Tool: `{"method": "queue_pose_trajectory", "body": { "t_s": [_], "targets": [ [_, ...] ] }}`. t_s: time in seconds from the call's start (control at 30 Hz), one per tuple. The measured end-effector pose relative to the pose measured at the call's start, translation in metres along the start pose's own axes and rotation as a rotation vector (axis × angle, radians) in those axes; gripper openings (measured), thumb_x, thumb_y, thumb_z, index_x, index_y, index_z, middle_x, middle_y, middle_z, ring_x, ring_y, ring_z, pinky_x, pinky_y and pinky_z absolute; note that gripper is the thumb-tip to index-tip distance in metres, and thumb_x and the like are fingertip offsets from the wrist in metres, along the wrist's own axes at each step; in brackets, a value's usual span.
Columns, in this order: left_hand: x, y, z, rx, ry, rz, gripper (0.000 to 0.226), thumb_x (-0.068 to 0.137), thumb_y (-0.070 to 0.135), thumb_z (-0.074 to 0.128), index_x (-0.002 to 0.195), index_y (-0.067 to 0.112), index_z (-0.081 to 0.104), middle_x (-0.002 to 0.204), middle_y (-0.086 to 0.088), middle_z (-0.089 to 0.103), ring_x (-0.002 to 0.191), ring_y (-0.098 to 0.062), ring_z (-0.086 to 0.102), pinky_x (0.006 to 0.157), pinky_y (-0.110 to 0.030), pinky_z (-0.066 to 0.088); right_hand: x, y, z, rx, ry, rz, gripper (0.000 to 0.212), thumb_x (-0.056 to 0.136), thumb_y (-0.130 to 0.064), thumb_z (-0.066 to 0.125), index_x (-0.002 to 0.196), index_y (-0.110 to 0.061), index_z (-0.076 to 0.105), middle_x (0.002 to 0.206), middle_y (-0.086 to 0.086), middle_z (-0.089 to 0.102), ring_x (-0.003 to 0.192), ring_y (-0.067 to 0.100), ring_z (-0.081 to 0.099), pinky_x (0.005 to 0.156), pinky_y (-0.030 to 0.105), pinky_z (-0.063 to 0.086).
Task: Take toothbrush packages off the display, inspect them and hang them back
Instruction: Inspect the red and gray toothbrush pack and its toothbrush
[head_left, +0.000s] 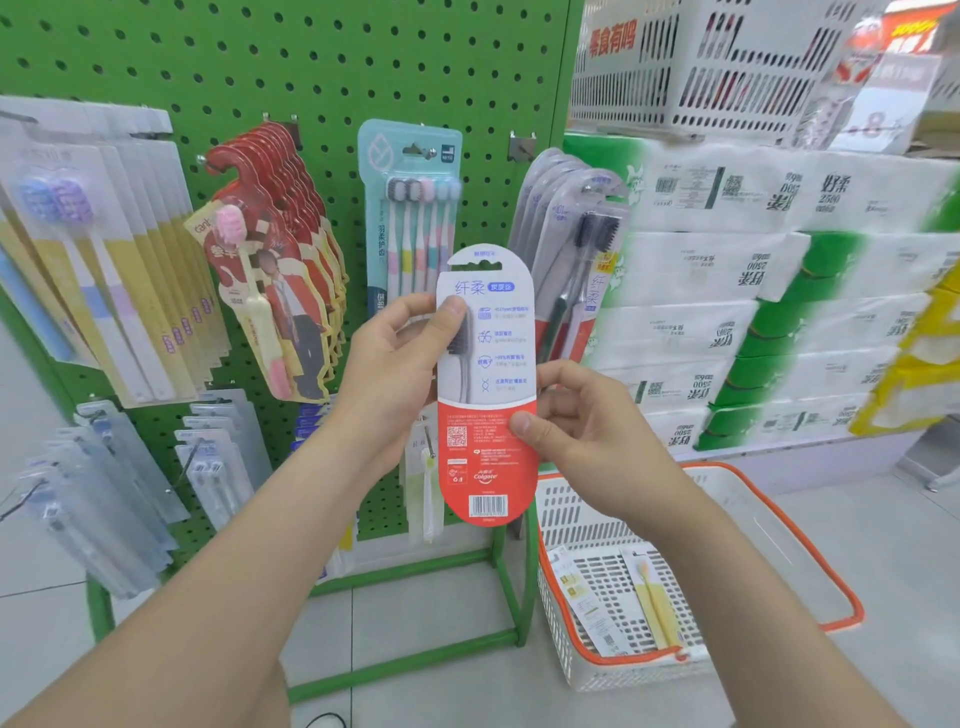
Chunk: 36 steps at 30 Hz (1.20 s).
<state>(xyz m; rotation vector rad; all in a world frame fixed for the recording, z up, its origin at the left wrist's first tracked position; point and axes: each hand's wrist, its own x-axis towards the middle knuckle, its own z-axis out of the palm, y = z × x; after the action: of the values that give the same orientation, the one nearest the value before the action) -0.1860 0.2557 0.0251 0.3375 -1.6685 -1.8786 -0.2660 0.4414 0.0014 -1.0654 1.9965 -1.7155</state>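
I hold a white-and-red toothbrush package (485, 384) upright in front of the green pegboard display (322, 67), its printed back with barcode turned toward me. My left hand (395, 369) grips its left edge, thumb on the upper face. My right hand (576, 421) pinches its right edge lower down, thumb on the red part. Matching packages (566, 249) hang on a hook just behind and to the right.
More toothbrush packs hang on the board: a light-blue multipack (410, 208), red packs (275, 260), yellow packs (119, 249), clear packs (104, 488) low left. A white basket with orange rim (779, 525) stands on the floor at right. Stacked tissue packs (779, 291) fill the right side.
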Motion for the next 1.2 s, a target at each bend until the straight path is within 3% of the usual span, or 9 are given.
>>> {"method": "queue_pose_trajectory", "body": {
  "t_s": [0.13, 0.2, 0.33, 0.5, 0.63, 0.73, 0.87, 1.07, 1.2],
  "targets": [
    [-0.002, 0.003, -0.001, -0.004, 0.005, -0.032, 0.042, 0.103, 0.041, 0.066, 0.115, 0.001, 0.069, 0.111, -0.012, 0.081, 0.104, -0.036, 0.078, 0.093, -0.056, 0.062, -0.003, -0.002, 0.002, -0.002, -0.064, 0.067, 0.016, 0.098, -0.008, 0.074, 0.113, -0.01, 0.069, 0.088, 0.015, 0.079, 0.084, 0.032, 0.08, 0.079, 0.045, 0.065],
    [-0.002, 0.004, -0.001, 0.002, -0.002, -0.036, 0.049, 0.102, 0.04, 0.069, 0.115, -0.007, 0.067, 0.109, -0.017, 0.08, 0.101, -0.037, 0.078, 0.089, -0.053, 0.063, -0.004, -0.005, 0.005, 0.024, -0.022, 0.058, 0.012, 0.101, -0.015, 0.072, 0.107, -0.005, 0.07, 0.087, 0.012, 0.081, 0.081, 0.029, 0.08, 0.074, 0.041, 0.065],
    [-0.007, 0.005, 0.004, -0.037, -0.029, -0.074, 0.057, 0.097, 0.038, 0.075, 0.108, -0.016, 0.06, 0.112, -0.033, 0.073, 0.086, -0.037, 0.074, 0.073, -0.049, 0.065, -0.003, -0.011, 0.01, 0.116, 0.128, -0.006, 0.013, 0.105, -0.016, 0.065, 0.108, -0.003, 0.066, 0.088, 0.013, 0.081, 0.076, 0.028, 0.079, 0.068, 0.045, 0.066],
    [-0.009, 0.006, 0.007, -0.062, -0.066, -0.108, 0.059, 0.099, 0.042, 0.071, 0.112, -0.015, 0.059, 0.114, -0.031, 0.074, 0.089, -0.038, 0.075, 0.075, -0.052, 0.065, -0.002, -0.01, 0.007, 0.061, 0.132, -0.013, 0.01, 0.106, -0.015, 0.064, 0.111, -0.008, 0.07, 0.094, 0.005, 0.083, 0.086, 0.024, 0.08, 0.072, 0.043, 0.066],
    [-0.009, 0.006, 0.005, -0.049, -0.082, -0.151, 0.036, 0.099, 0.038, 0.072, 0.1, 0.002, 0.064, 0.111, -0.029, 0.076, 0.082, -0.033, 0.077, 0.069, -0.047, 0.067, -0.001, -0.008, 0.004, 0.019, 0.12, 0.03, 0.012, 0.105, -0.016, 0.065, 0.11, -0.013, 0.076, 0.093, 0.001, 0.083, 0.088, 0.019, 0.079, 0.075, 0.036, 0.065],
    [-0.01, 0.008, 0.006, -0.084, -0.077, -0.206, 0.037, 0.098, 0.038, 0.074, 0.108, 0.004, 0.066, 0.111, -0.028, 0.077, 0.094, -0.044, 0.078, 0.081, -0.061, 0.065, -0.001, -0.007, 0.003, 0.035, 0.12, 0.032, 0.012, 0.104, -0.016, 0.068, 0.11, -0.013, 0.078, 0.096, 0.002, 0.083, 0.093, 0.019, 0.079, 0.073, 0.033, 0.064],
    [-0.008, 0.008, 0.005, -0.102, -0.099, -0.262, 0.061, 0.099, 0.04, 0.073, 0.134, -0.008, 0.058, 0.112, -0.024, 0.078, 0.105, -0.048, 0.076, 0.09, -0.071, 0.058, -0.001, -0.008, 0.003, 0.049, 0.111, 0.023, 0.012, 0.104, -0.016, 0.068, 0.108, -0.011, 0.078, 0.097, 0.003, 0.083, 0.095, 0.021, 0.079, 0.076, 0.035, 0.066],
    [-0.003, 0.005, -0.002, -0.12, -0.195, -0.366, 0.049, 0.101, 0.046, 0.066, 0.133, 0.01, 0.072, 0.122, -0.017, 0.077, 0.118, -0.042, 0.073, 0.101, -0.066, 0.056, -0.001, -0.012, 0.006, 0.049, 0.084, 0.065, 0.017, 0.109, -0.017, 0.06, 0.11, -0.007, 0.073, 0.098, 0.006, 0.082, 0.092, 0.024, 0.079, 0.077, 0.046, 0.067],
    [0.0, 0.005, -0.009, -0.096, -0.292, -0.364, 0.051, 0.101, 0.048, 0.063, 0.135, 0.011, 0.072, 0.133, -0.016, 0.073, 0.133, -0.043, 0.063, 0.113, -0.064, 0.048, -0.002, -0.014, 0.008, 0.063, 0.121, 0.091, 0.017, 0.108, -0.018, 0.062, 0.111, -0.005, 0.072, 0.091, 0.007, 0.082, 0.081, 0.026, 0.08, 0.068, 0.04, 0.066]
  ]
}}
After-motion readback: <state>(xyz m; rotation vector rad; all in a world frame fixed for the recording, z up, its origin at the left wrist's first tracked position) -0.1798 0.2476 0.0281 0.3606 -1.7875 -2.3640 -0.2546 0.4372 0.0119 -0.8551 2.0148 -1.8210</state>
